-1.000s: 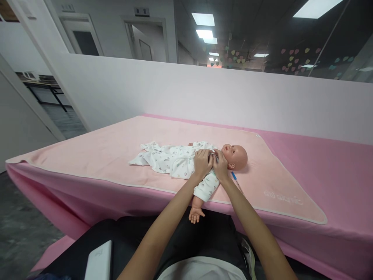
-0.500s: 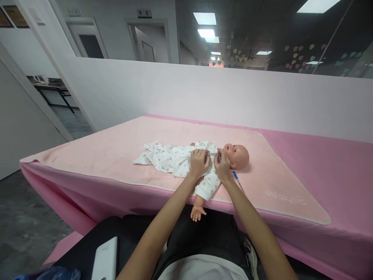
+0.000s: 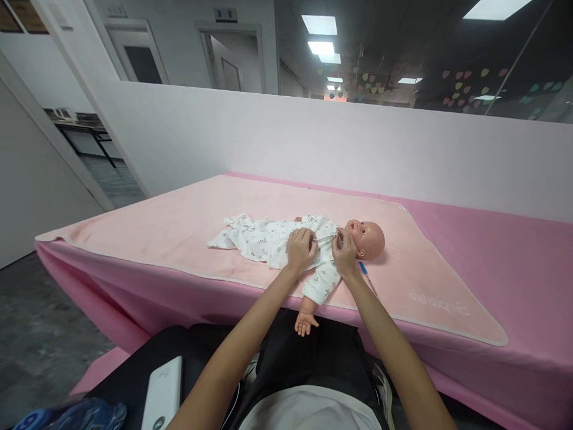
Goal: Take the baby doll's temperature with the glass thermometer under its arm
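The fingers of the left hand [image 3: 301, 249] curl narrowly around one end of a thin white string [image 3: 326, 238]. The fingers of the right hand [image 3: 344, 254] pinch its other end close together, near the doll's neck. The string stretches between the two hands, just over the chest of a doll [image 3: 370, 239], which lies on its back with its head to the right. The doll wears a white printed gown [image 3: 257, 239]. Its near arm [image 3: 326, 280] lies between the person's forearms, the open hand past the table edge. Just beside the right wrist, a thin stick with a blue cap [image 3: 363, 269] lies on a peach blanket [image 3: 179, 221], under the doll. The blanket covers much of the table, which is draped in a pink cloth [image 3: 519, 257]. By the left forearm is a flat white box [image 3: 162, 391], with a crumpled blue thing [image 3: 89, 413] farther left. Behind stands a white wall [image 3: 286, 137].
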`<state>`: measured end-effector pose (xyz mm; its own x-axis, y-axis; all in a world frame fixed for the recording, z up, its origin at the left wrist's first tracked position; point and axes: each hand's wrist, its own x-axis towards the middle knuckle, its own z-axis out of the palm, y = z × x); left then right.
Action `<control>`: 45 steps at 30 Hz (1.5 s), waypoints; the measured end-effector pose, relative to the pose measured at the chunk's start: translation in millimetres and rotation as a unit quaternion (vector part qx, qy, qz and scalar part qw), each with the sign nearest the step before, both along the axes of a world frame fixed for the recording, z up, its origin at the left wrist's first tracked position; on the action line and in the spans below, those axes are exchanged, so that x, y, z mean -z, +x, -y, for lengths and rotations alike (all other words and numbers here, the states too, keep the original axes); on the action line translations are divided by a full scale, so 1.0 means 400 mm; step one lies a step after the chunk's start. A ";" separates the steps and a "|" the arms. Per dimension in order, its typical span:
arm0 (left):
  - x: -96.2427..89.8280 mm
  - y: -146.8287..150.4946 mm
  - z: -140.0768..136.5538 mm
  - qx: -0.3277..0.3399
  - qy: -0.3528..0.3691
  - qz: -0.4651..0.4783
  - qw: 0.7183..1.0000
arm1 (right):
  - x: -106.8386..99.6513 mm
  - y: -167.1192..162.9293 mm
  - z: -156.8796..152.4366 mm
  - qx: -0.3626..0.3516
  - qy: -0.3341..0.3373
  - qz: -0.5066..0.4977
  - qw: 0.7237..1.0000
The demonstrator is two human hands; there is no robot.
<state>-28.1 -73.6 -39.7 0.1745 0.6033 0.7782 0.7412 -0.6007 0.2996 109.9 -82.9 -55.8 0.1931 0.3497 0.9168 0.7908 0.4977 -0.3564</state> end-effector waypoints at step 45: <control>0.008 0.004 -0.002 -0.002 -0.019 0.011 1.000 | -0.016 -0.004 0.013 -0.052 -0.070 0.055 0.995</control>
